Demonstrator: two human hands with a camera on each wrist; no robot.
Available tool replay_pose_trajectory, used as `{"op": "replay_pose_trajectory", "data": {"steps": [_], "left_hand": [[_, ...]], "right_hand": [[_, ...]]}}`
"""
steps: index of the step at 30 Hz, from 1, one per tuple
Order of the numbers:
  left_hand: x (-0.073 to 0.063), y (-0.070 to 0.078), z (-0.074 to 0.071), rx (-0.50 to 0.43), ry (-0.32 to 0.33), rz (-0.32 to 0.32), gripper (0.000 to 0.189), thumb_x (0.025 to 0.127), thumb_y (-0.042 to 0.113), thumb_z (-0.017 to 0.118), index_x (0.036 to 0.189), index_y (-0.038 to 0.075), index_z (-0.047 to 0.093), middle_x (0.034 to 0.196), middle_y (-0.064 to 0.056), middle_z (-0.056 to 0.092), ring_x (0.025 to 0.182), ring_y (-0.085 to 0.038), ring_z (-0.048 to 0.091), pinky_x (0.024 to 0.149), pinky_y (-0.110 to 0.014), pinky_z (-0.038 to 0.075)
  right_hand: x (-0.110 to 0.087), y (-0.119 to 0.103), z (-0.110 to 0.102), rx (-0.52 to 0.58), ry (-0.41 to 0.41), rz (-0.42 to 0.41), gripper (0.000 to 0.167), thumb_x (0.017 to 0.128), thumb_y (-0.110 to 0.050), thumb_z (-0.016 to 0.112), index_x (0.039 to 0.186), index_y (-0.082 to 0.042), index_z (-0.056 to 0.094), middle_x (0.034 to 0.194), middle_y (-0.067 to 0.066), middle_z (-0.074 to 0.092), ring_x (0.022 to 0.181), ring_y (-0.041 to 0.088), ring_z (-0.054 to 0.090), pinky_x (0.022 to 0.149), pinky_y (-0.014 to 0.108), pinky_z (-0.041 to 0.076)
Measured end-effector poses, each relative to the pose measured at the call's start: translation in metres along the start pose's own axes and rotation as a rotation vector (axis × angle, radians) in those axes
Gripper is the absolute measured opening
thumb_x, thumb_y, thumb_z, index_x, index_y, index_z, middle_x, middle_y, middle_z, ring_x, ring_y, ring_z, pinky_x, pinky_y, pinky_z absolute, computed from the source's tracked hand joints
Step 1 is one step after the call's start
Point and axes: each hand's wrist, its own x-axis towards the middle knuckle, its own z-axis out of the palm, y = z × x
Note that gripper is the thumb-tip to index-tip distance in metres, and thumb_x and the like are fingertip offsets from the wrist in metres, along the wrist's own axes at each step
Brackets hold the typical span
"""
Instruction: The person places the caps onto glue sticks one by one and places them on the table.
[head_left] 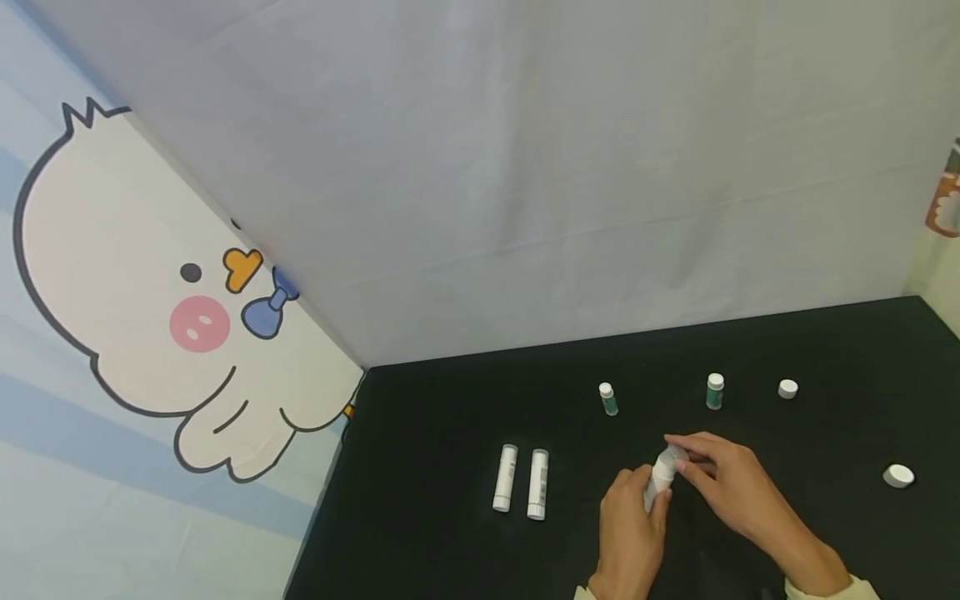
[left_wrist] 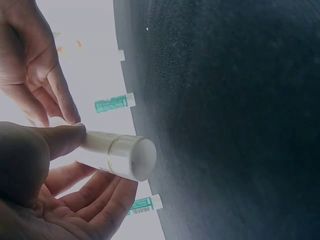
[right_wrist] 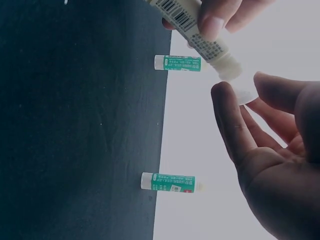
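Observation:
My left hand point(head_left: 630, 517) grips a white glue stick point(head_left: 658, 487), which is tilted with its upper end toward the right hand. The left wrist view shows the round base of this glue stick point(left_wrist: 127, 154) between thumb and fingers; the right wrist view shows a barcode and its pale tip. My right hand point(head_left: 723, 479) pinches a small translucent white cap point(right_wrist: 245, 95) with thumb and fingertips, right at that tip. Whether cap and tip touch is hard to tell. Behind the hands stand two green-labelled glue sticks, one on the left point(head_left: 608, 400) and one on the right point(head_left: 715, 392).
Two white sticks point(head_left: 505, 477) are side by side left of my hands. A white round cap point(head_left: 787, 388) lies at the back right, and another white cap point(head_left: 898, 476) farther right. The black tabletop point(head_left: 420, 533) ends at a pale cloth wall point(head_left: 600, 208).

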Motion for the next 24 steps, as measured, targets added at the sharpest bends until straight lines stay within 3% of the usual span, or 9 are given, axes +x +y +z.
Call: {"op": "replay_pose_trajectory", "data": {"steps": [10,15,19,24], "left_hand": [[-0.003,-0.002,-0.001,-0.004,-0.003,0.008,0.017,0.088,0.011,0.085,0.103,0.011,0.078,0.087,0.003,0.068,0.078,-0.004,0.066,0.064,-0.021,0.052],[-0.004,0.0,-0.004,-0.018,-0.031,-0.035,0.018,0.09,0.012,0.083,0.107,0.01,0.078,0.09,0.003,0.068,0.081,-0.007,0.068,0.065,-0.022,0.053],[-0.004,-0.001,-0.005,-0.024,-0.051,-0.064,0.02,0.091,0.013,0.082,0.11,0.011,0.078,0.091,0.004,0.066,0.081,-0.008,0.068,0.065,-0.023,0.053],[-0.006,-0.015,0.004,-0.047,0.01,0.006,0.017,0.088,0.01,0.083,0.104,0.01,0.077,0.087,0.002,0.07,0.077,-0.006,0.067,0.06,-0.025,0.051]], "right_hand": [[0.002,0.003,0.001,-0.018,-0.011,-0.033,0.03,0.093,0.006,0.074,0.123,0.006,0.074,0.118,0.019,0.074,0.101,0.029,0.073,0.078,0.036,0.062],[0.001,0.005,0.004,-0.025,-0.053,-0.062,0.031,0.091,0.009,0.075,0.122,0.006,0.074,0.117,0.017,0.075,0.098,0.018,0.073,0.076,0.033,0.062],[0.0,0.004,0.009,-0.028,-0.08,-0.076,0.032,0.09,0.01,0.074,0.122,0.006,0.075,0.117,0.015,0.075,0.097,0.018,0.073,0.075,0.03,0.061],[0.002,0.003,0.016,-0.017,-0.075,-0.094,0.03,0.09,0.008,0.075,0.12,0.005,0.076,0.115,0.013,0.076,0.095,0.018,0.074,0.075,0.029,0.061]]}}
